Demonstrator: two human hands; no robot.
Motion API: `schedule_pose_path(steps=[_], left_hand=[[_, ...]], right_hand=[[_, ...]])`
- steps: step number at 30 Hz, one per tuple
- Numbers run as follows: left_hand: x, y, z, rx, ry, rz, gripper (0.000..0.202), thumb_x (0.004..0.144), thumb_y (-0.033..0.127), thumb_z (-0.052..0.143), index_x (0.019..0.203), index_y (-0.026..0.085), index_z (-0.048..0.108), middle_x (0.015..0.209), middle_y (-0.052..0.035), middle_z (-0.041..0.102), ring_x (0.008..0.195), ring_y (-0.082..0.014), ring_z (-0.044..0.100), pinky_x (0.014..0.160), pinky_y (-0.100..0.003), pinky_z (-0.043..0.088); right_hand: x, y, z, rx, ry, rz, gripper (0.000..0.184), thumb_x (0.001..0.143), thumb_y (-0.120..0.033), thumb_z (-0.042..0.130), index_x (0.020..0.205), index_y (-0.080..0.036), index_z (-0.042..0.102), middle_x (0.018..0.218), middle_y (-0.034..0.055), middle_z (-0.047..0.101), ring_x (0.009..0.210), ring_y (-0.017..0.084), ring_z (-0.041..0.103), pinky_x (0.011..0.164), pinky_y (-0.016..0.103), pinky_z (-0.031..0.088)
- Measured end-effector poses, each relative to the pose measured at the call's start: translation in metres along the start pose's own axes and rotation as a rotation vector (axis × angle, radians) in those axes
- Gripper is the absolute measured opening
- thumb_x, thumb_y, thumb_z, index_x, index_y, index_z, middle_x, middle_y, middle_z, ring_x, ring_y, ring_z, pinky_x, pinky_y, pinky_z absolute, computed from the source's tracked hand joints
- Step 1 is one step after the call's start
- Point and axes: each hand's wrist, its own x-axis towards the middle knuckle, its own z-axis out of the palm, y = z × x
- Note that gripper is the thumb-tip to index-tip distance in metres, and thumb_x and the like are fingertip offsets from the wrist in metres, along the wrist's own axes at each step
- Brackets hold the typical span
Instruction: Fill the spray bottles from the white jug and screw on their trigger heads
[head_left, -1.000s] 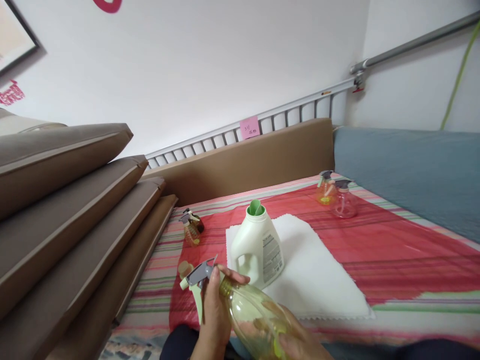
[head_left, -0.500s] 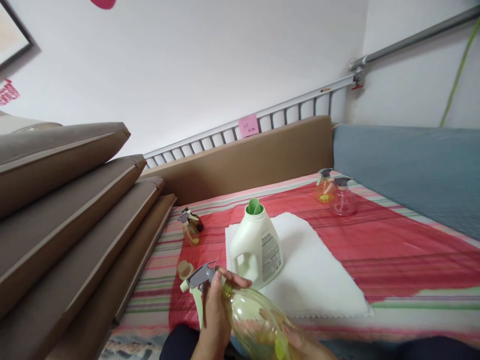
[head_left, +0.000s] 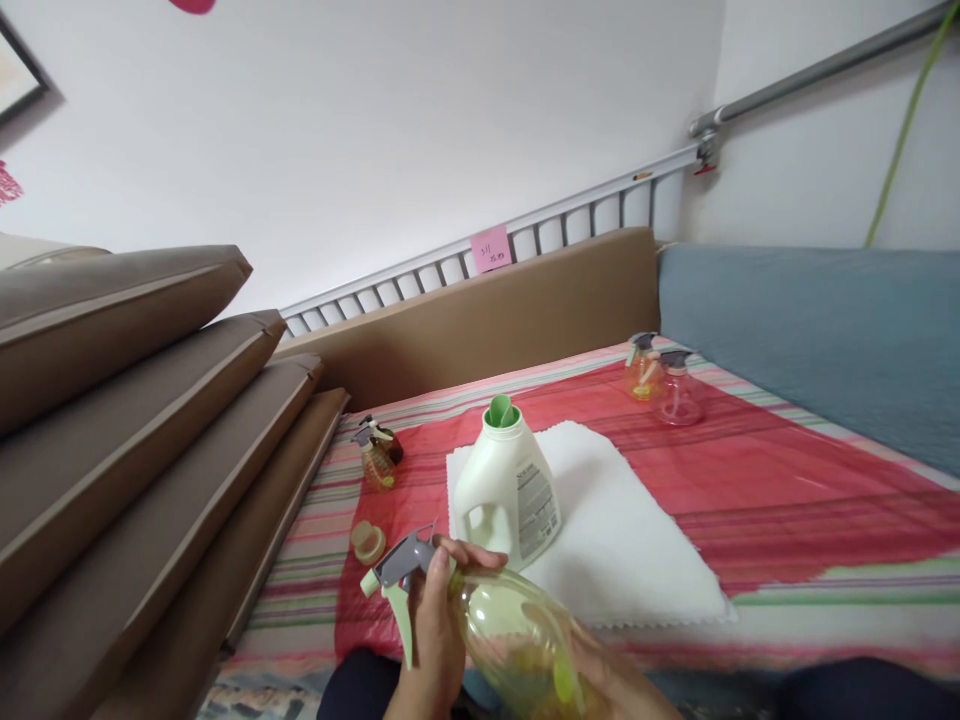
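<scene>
A clear yellow-green spray bottle (head_left: 510,630) lies tilted across my lap at the bottom of the head view. My left hand (head_left: 435,630) is closed round its neck, fingers at the grey trigger head (head_left: 401,565). My right hand (head_left: 615,680) is wrapped under the bottle's body, seen partly through the plastic. Just beyond stands a white detergent jug (head_left: 506,490) with an open green spout, on a white cloth (head_left: 622,530).
A red plastic sheet (head_left: 787,480) covers the striped bed. A small amber spray bottle (head_left: 375,455) and a tan cap (head_left: 367,540) lie at the left; two small spray bottles (head_left: 664,380) stand far right. Stacked brown cushions (head_left: 135,430) rise at the left, a blue blanket (head_left: 810,330) at the right.
The view has drifted slightly right and down. Both hands keep their hold on the spray bottle, which has shifted only a little.
</scene>
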Motion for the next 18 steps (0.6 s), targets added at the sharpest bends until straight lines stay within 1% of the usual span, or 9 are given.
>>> schedule_pose_path(steps=[2,5,8,10,12,13,16,17,18], left_hand=[[-0.002,0.002,0.002,-0.021,-0.020,-0.016,0.024,0.079,0.040,0.059,0.070,0.017,0.057,0.071,-0.0056,0.067,0.084,-0.0260,0.065,0.084,-0.039,0.045],[-0.004,0.001,0.006,-0.047,-0.045,-0.054,0.026,0.078,0.041,0.059,0.067,0.018,0.054,0.068,-0.0043,0.067,0.082,-0.0250,0.065,0.082,-0.038,0.045],[-0.005,-0.003,0.008,-0.012,-0.049,-0.034,0.027,0.079,0.041,0.057,0.065,0.017,0.054,0.064,-0.0037,0.065,0.081,-0.0248,0.065,0.081,-0.037,0.046],[-0.005,-0.004,0.008,0.015,-0.034,-0.009,0.027,0.080,0.040,0.057,0.064,0.017,0.054,0.060,-0.0032,0.064,0.081,-0.0248,0.065,0.080,-0.037,0.046],[-0.004,-0.004,0.006,0.036,-0.001,0.000,0.027,0.079,0.039,0.057,0.064,0.017,0.055,0.058,-0.0028,0.063,0.079,-0.0246,0.065,0.078,-0.036,0.047],[-0.004,-0.003,0.006,0.044,0.013,0.005,0.027,0.079,0.039,0.058,0.063,0.017,0.055,0.058,-0.0027,0.063,0.079,-0.0245,0.065,0.078,-0.036,0.047],[-0.003,0.002,0.004,0.074,0.022,0.008,0.027,0.079,0.039,0.058,0.064,0.017,0.055,0.060,-0.0038,0.064,0.080,-0.0249,0.065,0.076,-0.035,0.048],[-0.003,0.003,0.003,0.080,0.018,0.002,0.027,0.079,0.040,0.057,0.065,0.017,0.055,0.062,-0.0043,0.065,0.081,-0.0251,0.065,0.076,-0.035,0.048],[-0.003,0.004,0.003,0.087,0.013,-0.007,0.027,0.079,0.040,0.057,0.066,0.017,0.055,0.064,-0.0049,0.066,0.082,-0.0253,0.065,0.076,-0.035,0.048]], right_hand=[[0.003,-0.001,0.006,0.069,-0.100,0.050,0.054,0.078,-0.059,0.059,0.108,-0.015,0.064,0.110,0.0109,0.066,0.102,0.023,0.060,0.086,0.032,0.048],[0.010,0.000,0.011,0.104,-0.135,0.075,0.058,0.077,-0.063,0.056,0.099,-0.010,0.067,0.105,0.0134,0.068,0.107,0.025,0.058,0.092,0.034,0.046],[0.014,0.002,0.007,0.095,-0.179,0.091,0.063,0.073,-0.065,0.059,0.104,-0.011,0.065,0.106,0.0140,0.067,0.104,0.028,0.059,0.089,0.039,0.049],[0.013,0.004,0.002,0.057,-0.209,0.107,0.065,0.073,-0.066,0.057,0.112,-0.015,0.062,0.108,0.0125,0.067,0.101,0.028,0.061,0.088,0.043,0.049],[0.012,0.008,-0.002,0.003,-0.220,0.089,0.063,0.073,-0.061,0.063,0.121,-0.021,0.056,0.110,0.0102,0.066,0.100,0.028,0.062,0.089,0.047,0.049],[0.012,0.010,-0.004,-0.020,-0.218,0.068,0.066,0.070,-0.056,0.069,0.124,-0.023,0.053,0.111,0.0092,0.065,0.100,0.028,0.062,0.090,0.048,0.048],[0.014,0.015,-0.005,-0.035,-0.217,0.012,0.090,0.049,-0.045,0.086,0.128,-0.025,0.049,0.114,0.0093,0.064,0.101,0.031,0.061,0.092,0.050,0.046],[0.015,0.017,-0.006,-0.030,-0.208,-0.002,0.092,0.046,-0.048,0.086,0.127,-0.025,0.050,0.114,0.0102,0.063,0.100,0.031,0.061,0.092,0.050,0.046],[0.016,0.018,-0.007,-0.020,-0.196,-0.003,0.088,0.048,-0.054,0.083,0.126,-0.023,0.053,0.114,0.0112,0.063,0.099,0.030,0.061,0.091,0.049,0.046]])
